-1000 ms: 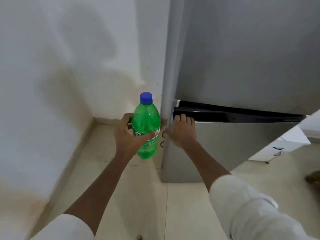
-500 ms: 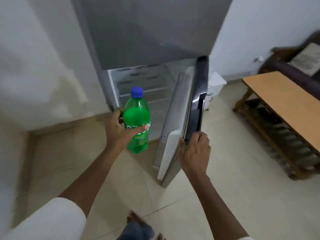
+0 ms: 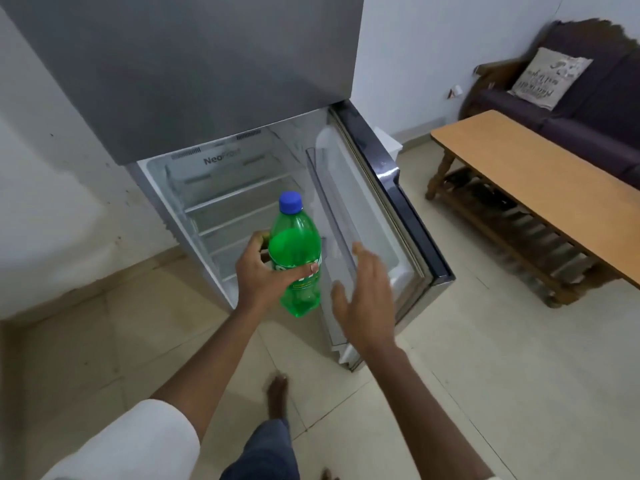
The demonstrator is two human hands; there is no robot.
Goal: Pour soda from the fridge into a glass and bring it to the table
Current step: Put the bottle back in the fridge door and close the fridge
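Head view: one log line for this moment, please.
left hand: holding capped green bottle | right hand: open, free | fridge door: open

Both arms are reaching forward and down, bare from the elbows, with white sleeves bunching at the upper arms. The left hand (image 3: 268,273) is wrapping around a bottle (image 3: 296,258), thumb lying across the front and fingers (image 3: 258,237) curling behind, holding it upright. The right hand (image 3: 363,292) is hanging free just beside it, palm turning inward, fingers spread and slightly bent, touching nothing. A bare foot (image 3: 277,393) is showing below, between the forearms.
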